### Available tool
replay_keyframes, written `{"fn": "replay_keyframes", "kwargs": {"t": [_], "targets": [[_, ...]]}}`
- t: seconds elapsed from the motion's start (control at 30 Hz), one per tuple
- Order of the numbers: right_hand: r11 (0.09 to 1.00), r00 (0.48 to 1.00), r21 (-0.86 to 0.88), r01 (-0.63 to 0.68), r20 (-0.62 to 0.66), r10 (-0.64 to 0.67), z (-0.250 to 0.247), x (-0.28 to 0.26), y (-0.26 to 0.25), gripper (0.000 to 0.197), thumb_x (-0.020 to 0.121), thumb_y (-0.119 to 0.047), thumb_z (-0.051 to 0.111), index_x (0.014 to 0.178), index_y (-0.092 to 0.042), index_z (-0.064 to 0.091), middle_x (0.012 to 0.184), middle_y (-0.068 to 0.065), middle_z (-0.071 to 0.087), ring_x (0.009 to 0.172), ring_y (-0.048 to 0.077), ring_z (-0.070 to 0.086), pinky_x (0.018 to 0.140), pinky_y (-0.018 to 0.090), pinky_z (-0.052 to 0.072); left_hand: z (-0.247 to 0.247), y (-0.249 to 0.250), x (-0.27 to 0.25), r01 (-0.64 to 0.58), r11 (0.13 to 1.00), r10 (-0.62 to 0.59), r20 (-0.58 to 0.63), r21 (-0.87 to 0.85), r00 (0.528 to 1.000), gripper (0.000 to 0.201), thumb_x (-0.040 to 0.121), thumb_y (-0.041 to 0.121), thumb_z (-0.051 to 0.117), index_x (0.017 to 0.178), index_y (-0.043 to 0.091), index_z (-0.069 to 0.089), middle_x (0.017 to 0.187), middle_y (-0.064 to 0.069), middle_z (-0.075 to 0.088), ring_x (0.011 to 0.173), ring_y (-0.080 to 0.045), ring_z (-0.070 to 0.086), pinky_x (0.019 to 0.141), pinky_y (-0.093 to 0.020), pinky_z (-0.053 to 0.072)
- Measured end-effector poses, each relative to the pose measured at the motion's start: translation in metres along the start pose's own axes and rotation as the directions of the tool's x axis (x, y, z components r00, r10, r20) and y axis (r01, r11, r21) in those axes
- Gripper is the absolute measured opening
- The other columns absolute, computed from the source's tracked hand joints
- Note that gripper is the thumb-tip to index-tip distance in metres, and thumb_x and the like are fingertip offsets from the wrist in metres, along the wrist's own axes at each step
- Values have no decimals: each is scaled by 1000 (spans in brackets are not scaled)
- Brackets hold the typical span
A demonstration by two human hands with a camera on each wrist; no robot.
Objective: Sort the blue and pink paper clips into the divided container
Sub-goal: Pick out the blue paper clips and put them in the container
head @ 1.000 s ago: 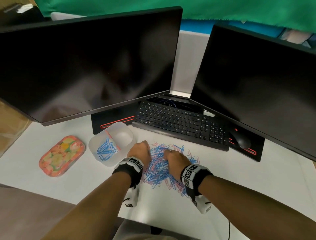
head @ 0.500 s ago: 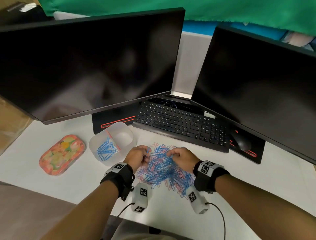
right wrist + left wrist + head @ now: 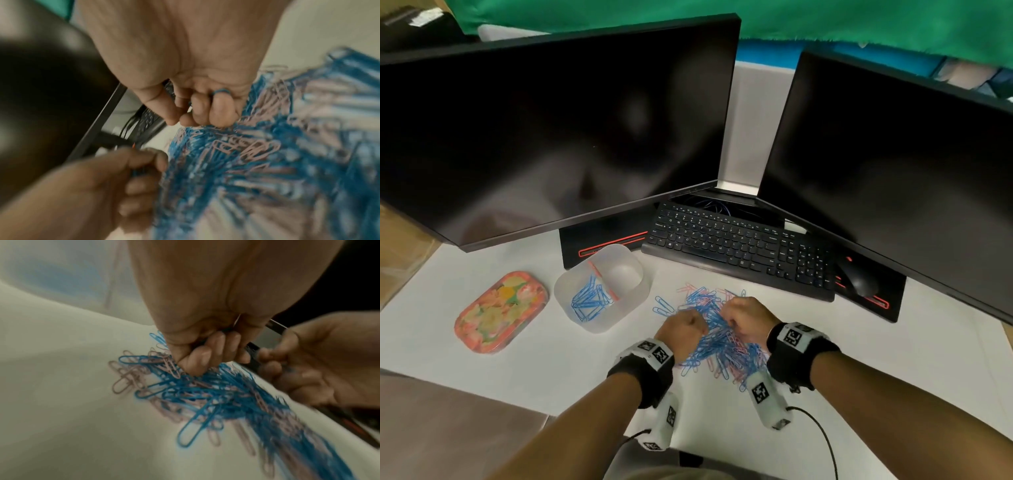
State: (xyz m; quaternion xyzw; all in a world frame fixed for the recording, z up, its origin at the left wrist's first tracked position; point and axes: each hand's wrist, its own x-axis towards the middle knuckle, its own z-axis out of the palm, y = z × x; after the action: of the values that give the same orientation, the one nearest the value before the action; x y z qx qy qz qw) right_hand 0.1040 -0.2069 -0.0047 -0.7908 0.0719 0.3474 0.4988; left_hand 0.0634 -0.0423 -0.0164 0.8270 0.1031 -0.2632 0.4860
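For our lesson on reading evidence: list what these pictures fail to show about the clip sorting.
- Clips inside the left hand: left wrist view, curled fingers cover all but a blue glimpse.
- Right hand: right wrist view, a blue clip loop shows; blur hides more.
- Clip pile: head view, count too small, hands overlap it.
- Container far half: head view, frosted wall blurs contents.

- I see a mixed pile of paper clips [image 3: 717, 337], bright blue tangled with pale pink.
- My divided container [image 3: 602, 287] is frosted translucent white; blue clips [image 3: 589, 301] fill its left compartment.
- The tin [image 3: 500, 311] carries an orange, yellow and green floral print.
- The keyboard [image 3: 739, 246] is black.
- The desk [image 3: 893, 377] is white.
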Motion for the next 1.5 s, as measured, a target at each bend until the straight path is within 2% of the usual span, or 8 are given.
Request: {"fn": "replay_keyframes", "kwargs": {"t": [0.17,0.23,0.4,0.6,0.87,1.03,1.3,1.5], "targets": [[655,963,-710,257,136,-231,9,-14,9,15,81,-16,58,95,-20,64,98,-2,63,89,18,59,77,30,50,7,-9,-7,-167,835,190,10,524,982,13,82,18,52,92,19,60,87,-1,66,79,-22,61,69,-27,49],[514,944,-800,310,193,-269,13,-17,15,16,82,-20,59,98,-19,62,103,0,60,93,22,60,81,34,51,7,-11,-6,-177,791,224,-9,585,975,15,82,17,51,94,19,59,92,-3,67,85,-25,62,74,-29,49],[462,920,-818,343,192,-343,16,-14,20,8,88,-16,52,92,-15,60,102,3,57,89,27,60,79,38,51,4,-9,-5,-197,777,247,-1,598,969,12,80,13,53,86,21,60,94,1,64,85,-21,60,76,-30,51],[552,911,-762,339,118,-396,6,-18,18,11,89,-15,51,87,-17,61,93,-3,54,83,20,58,73,29,47,-3,-11,-2,-173,861,227,-57,478,972,15,81,16,56,73,28,59,89,5,61,79,-17,61,76,-30,53],[976,990,-175,128,-38,-137,-13,-14,-6,4,84,-14,67,83,-12,71,85,-3,72,72,9,63,64,21,47,-28,1,-7,-80,990,55,-212,-114,976,10,82,15,67,74,20,69,77,7,73,73,-6,67,73,-26,54],[958,995,284,22,84,-48,-8,-14,-25,12,89,0,59,98,-5,66,79,11,64,49,8,41,43,20,30,-48,13,-17,-34,912,-50,-192,-409,980,11,90,7,58,86,12,67,75,-5,66,39,-3,43,48,-19,37],[892,943,439,-111,331,-46,53,-4,-97,21,92,2,48,104,0,65,70,9,52,58,19,59,50,27,49,-108,9,-44,-45,557,-258,-225,-829,940,13,92,10,45,85,12,55,59,-2,43,49,-15,35,43,-21,29],[974,948,224,-24,315,-50,117,8,-153,15,90,6,49,89,-5,61,66,12,53,49,18,56,44,22,46,-162,-20,-51,-45,749,-331,-433,-661,838,15,91,7,48,80,9,58,59,-7,51,47,-19,42,48,-25,36]]}}
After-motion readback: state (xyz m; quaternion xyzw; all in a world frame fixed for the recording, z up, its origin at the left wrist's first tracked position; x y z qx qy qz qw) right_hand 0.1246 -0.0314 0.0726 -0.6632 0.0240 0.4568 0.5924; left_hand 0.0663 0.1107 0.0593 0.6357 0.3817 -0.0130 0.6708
